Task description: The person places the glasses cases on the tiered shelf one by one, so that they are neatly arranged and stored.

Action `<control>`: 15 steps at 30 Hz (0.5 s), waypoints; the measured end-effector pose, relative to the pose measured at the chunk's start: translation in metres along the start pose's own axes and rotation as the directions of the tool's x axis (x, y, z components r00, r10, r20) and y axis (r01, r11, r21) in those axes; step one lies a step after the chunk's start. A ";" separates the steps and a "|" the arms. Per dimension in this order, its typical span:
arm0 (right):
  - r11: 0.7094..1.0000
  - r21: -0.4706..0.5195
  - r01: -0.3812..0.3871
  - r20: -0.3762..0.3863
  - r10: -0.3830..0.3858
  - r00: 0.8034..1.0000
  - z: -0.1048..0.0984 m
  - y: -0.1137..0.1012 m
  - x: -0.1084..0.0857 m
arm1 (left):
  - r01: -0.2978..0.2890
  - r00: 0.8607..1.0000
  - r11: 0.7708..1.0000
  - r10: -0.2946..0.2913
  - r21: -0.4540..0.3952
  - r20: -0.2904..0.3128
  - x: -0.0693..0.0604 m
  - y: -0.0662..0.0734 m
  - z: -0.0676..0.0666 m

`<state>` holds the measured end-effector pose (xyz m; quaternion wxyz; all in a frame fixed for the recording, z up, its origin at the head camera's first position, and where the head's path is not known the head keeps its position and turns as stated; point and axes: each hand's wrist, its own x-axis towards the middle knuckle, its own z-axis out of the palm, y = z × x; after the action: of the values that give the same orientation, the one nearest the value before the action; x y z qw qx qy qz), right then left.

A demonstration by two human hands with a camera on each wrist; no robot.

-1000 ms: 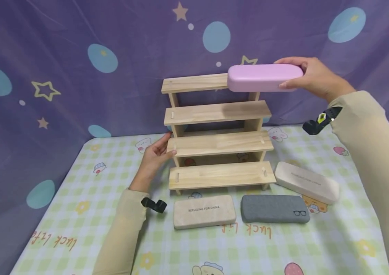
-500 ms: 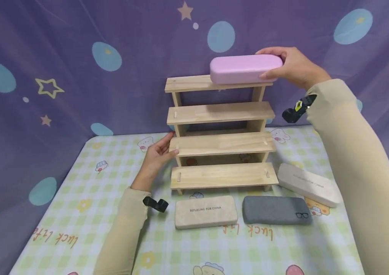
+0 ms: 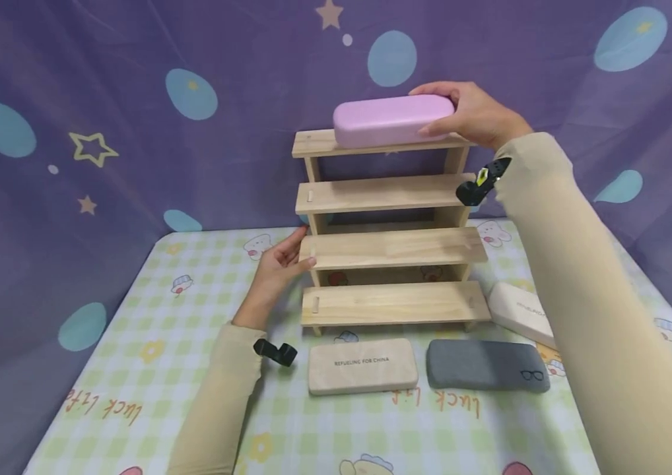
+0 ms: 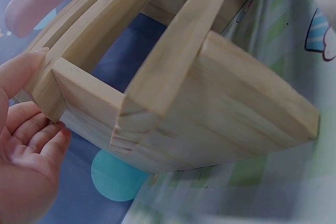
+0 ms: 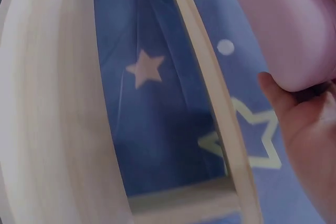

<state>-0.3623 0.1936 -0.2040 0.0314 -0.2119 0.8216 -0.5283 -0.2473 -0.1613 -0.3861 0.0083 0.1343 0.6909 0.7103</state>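
A pink glasses case [image 3: 389, 122] is held by its right end in my right hand [image 3: 472, 115], thumb in front and fingers behind. It is at the top board of a tiered wooden rack [image 3: 392, 249]; in the right wrist view a gap shows between the pink case [image 5: 294, 24] and the top board [image 5: 205, 66]. My left hand [image 3: 273, 274] grips the left end of the rack's third board from the top. The left wrist view shows the thumb of that hand [image 4: 31, 166] above the board's end and the fingers curled below.
In front of the rack lie a beige case [image 3: 362, 376] with lettering and a grey case [image 3: 484, 375] with a glasses print. A second pale case [image 3: 520, 307] lies at the right, partly behind my right sleeve. A checked cloth [image 3: 152, 389] covers the table; a purple curtain [image 3: 253, 119] hangs behind.
My right hand has carried the pink case leftward over the top board, from its right end toward its middle. The left hand keeps its grip on the rack.
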 end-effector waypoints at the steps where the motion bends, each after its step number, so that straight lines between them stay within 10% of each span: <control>1: 1.000 0.001 0.000 -0.005 0.000 1.000 0.002 0.000 0.001 | 0.001 1.000 1.000 -0.001 -0.002 0.002 -0.001 0.000 0.001; 15: 0.998 0.066 -0.005 -0.045 0.008 0.999 0.008 0.007 0.009 | -0.013 1.000 1.000 0.013 -0.006 0.003 -0.006 0.000 0.001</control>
<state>-0.3709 0.1859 -0.2119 0.0215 -0.1959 0.8051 -0.5595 -0.2415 -0.1612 -0.3868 0.0051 0.1399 0.6880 0.7121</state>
